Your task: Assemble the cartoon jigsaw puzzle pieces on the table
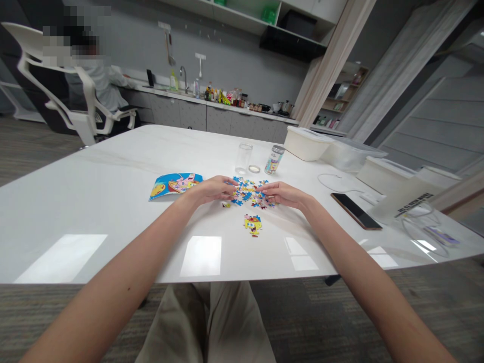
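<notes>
A pile of small colourful puzzle pieces (248, 194) lies on the white table (113, 201). My left hand (212, 189) rests at the pile's left edge, fingertips touching pieces. My right hand (282, 194) rests at its right edge, fingers pinched among the pieces. Whether either hand holds a piece is too small to tell. A joined yellow puzzle section (253, 224) lies just in front of the pile. A cartoon picture card (176, 184) lies left of my left hand.
Behind the pile stand a clear empty tube (243, 158), a lid ring (254, 168) and a printed tube (274, 160). A phone (356, 210) and white bins (307, 142) are at the right. A person sits in a white chair (56, 85) far left.
</notes>
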Available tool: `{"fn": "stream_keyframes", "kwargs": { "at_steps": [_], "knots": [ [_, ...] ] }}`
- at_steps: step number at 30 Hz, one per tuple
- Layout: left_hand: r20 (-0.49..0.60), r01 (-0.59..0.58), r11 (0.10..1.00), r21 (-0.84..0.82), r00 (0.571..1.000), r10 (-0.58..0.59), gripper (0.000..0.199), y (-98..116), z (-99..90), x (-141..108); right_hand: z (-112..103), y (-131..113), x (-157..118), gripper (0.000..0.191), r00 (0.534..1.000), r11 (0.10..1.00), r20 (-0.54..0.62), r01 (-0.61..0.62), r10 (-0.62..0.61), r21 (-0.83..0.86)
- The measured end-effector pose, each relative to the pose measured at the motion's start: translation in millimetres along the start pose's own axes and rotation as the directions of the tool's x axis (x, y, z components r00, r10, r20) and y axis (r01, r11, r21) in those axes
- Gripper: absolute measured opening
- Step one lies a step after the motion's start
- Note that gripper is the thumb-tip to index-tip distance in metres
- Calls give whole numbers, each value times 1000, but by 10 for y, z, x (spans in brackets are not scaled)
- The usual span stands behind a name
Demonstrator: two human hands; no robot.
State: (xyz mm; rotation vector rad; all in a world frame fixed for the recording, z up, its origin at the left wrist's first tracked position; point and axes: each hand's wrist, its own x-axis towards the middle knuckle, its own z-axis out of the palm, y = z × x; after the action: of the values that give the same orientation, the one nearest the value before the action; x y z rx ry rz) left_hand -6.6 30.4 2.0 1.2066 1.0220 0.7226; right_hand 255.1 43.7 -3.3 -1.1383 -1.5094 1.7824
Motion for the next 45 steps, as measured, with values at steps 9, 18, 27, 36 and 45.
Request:
{"fn": "stream_keyframes", "kwargs": {
  "at_steps": [9, 18, 27, 36, 45],
  "knots": [
    [3, 0, 1000, 7, 1000, 0, 33, -12, 9, -5, 18, -3, -5, 16, 1000, 999, 4, -2, 1, 44],
    [56, 1, 1000, 3, 998, -1, 34, -1, -18, -5, 43, -52, -48, 11, 998, 1000, 65, -10, 8, 20],
    [43, -12, 1000, 7, 999, 11, 36, -25, -11, 13, 59, -41, -56, 16, 998, 1000, 62, 17, -17, 0],
    [88, -6, 1000, 12, 996, 5, 33, -30, -19, 23, 25, -12, -27, 22, 998, 1000, 56, -6, 5, 20],
    [114, 4, 1000, 9, 993, -5, 33, -11, -8, -3, 44, -27, -44, 21, 998, 1000, 68, -7, 5, 27]
  ]
}}
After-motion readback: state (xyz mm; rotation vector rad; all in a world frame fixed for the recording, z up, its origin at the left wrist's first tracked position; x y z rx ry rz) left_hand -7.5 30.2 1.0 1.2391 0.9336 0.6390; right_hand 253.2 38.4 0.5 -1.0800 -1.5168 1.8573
